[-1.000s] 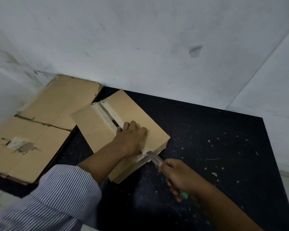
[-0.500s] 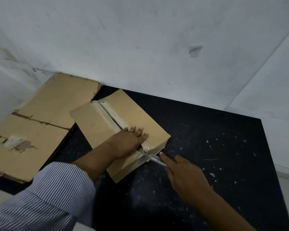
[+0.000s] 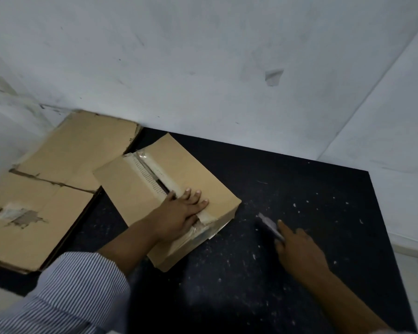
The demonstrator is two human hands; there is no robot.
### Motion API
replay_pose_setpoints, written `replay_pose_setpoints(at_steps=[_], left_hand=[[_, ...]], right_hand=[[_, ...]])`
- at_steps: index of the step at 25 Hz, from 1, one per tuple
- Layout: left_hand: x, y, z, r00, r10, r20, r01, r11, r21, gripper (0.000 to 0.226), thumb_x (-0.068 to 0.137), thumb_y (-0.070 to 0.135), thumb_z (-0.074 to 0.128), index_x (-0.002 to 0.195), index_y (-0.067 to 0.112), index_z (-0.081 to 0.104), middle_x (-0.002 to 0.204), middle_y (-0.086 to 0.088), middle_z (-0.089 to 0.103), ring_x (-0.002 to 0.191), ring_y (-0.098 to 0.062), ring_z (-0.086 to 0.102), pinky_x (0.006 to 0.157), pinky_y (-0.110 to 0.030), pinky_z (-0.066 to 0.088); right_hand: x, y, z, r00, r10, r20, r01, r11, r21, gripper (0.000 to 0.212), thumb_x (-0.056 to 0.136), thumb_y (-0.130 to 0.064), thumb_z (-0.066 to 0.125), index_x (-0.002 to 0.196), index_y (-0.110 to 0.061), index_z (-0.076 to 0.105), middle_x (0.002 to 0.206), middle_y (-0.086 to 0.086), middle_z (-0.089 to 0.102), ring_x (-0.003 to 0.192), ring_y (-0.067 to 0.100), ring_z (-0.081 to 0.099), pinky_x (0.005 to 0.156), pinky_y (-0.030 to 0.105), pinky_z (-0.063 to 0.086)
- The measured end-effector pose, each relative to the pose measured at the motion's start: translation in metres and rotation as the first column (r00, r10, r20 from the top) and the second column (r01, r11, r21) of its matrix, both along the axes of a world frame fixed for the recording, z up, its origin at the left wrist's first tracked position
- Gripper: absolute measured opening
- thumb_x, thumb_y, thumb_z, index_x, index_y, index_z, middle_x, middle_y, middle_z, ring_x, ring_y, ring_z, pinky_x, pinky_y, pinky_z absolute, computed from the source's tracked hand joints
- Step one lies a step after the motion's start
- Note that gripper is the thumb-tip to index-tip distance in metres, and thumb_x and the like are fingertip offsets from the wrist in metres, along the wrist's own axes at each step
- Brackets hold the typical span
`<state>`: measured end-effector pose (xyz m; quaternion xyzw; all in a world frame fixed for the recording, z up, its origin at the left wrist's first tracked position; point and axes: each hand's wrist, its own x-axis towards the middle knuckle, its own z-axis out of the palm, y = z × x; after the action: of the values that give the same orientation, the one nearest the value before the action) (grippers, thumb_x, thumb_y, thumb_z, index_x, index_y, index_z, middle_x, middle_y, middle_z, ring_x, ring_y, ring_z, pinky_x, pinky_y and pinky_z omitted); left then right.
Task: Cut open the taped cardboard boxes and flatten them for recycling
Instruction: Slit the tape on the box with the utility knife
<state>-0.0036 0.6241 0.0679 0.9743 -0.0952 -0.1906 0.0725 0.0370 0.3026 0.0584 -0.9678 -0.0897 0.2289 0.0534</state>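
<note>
L hand [image 3: 179, 213], flat w/ straight fingers, pins box [image 3: 203, 174] steady; R hand [image 3: 299, 249], well to its right, grips knife [image 3: 268, 224] safely clear.

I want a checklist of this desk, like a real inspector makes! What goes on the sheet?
Surface: black table, dusty.
Job's things: cardboard box lies on the table, with a dark gap along its taped seam; knife is apart from the box, to its right; flattened cardboard lies left of the box.
Clutter: white specks scattered on the table.
Hands: left hand presses flat on the box by the seam; right hand holds the knife.
Cables: nothing seen.
Surroundings: white wall with a small patch; striped sleeve on the left arm.
</note>
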Motion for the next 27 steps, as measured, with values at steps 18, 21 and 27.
replay_pose_setpoints(at_steps=[18,21,27], left_hand=[[-0.05,-0.01,0.0,0.939,0.309,0.154,-0.284,0.945,-0.162,0.105,0.081,0.068,0.057,0.158,0.038,-0.007,0.162,0.0,-0.032,0.144,-0.019,-0.039,0.118,-0.054,-0.021],[-0.062,-0.001,0.003,0.805,0.573,0.153,-0.525,0.808,-0.267,0.116,0.071,0.067,0.063,0.156,0.037,-0.01,0.159,-0.002,-0.036,0.146,-0.026,-0.035,0.117,-0.053,-0.016],[-0.084,0.038,0.032,0.673,0.733,0.102,-0.363,0.448,-0.817,0.06,0.082,0.023,0.061,0.139,0.035,0.047,0.146,0.014,0.046,0.133,0.004,0.044,0.109,-0.042,0.046]], right_hand=[[-0.028,0.117,0.0,0.998,-0.036,0.059,0.015,0.948,0.318,0.054,0.105,-0.051,0.015,0.147,-0.06,-0.017,0.138,0.021,0.045,0.109,0.032,0.059,0.094,0.044,0.05],[-0.047,0.132,0.001,0.987,-0.16,0.01,0.147,0.927,0.346,0.055,0.106,-0.047,0.014,0.148,-0.056,-0.02,0.151,0.022,0.033,0.123,0.035,0.054,0.101,0.046,0.045],[-0.08,0.168,0.001,0.939,-0.341,-0.037,0.314,0.81,0.496,0.062,0.106,-0.04,0.027,0.147,-0.059,-0.016,0.142,0.015,0.021,0.097,0.027,0.055,0.095,0.043,0.05]])
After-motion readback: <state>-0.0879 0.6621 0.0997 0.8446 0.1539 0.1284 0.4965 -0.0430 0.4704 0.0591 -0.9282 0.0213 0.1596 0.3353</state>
